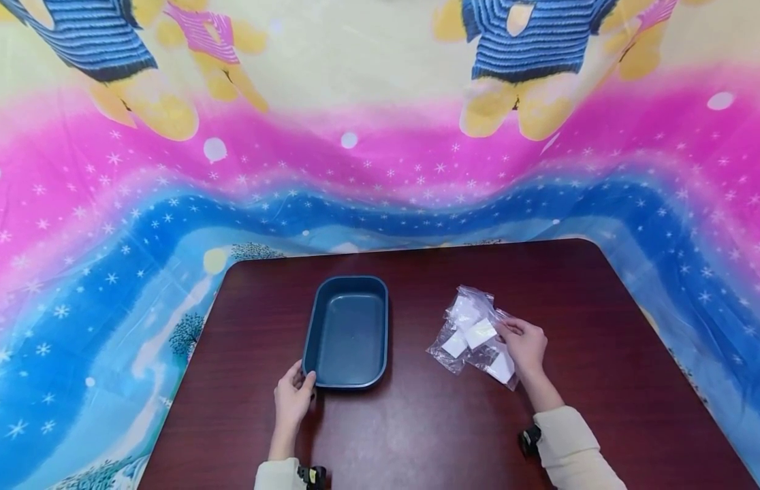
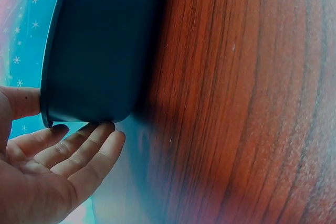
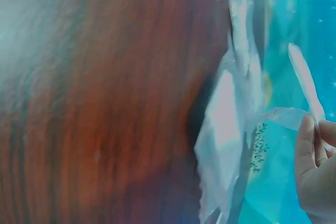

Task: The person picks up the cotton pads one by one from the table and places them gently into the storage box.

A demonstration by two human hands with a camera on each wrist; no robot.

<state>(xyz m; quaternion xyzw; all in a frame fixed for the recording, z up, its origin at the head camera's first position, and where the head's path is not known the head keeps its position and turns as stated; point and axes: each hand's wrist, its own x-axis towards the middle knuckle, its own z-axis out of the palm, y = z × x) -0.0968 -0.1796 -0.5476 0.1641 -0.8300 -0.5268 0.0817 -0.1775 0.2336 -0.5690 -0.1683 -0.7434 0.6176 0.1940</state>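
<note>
Now steadying blue tray (image 1: 347,333) with left hand (image 1: 292,397), fingers relaxed; right hand (image 1: 526,346) pinching plastic bags (image 1: 472,335), ready for lifting trayward.

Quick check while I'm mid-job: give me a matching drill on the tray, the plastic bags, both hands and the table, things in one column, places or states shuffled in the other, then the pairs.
Things:
1. blue tray
2. clear plastic bags
3. left hand
4. right hand

Places or states:
A. pinches the edge of a clear bag
B. empty, left of centre on the dark wooden table
C. touches the near corner of the tray, fingers fairly straight
D. lie in a loose pile right of the tray, white pieces inside

Pairs: 1-B, 2-D, 3-C, 4-A
</note>
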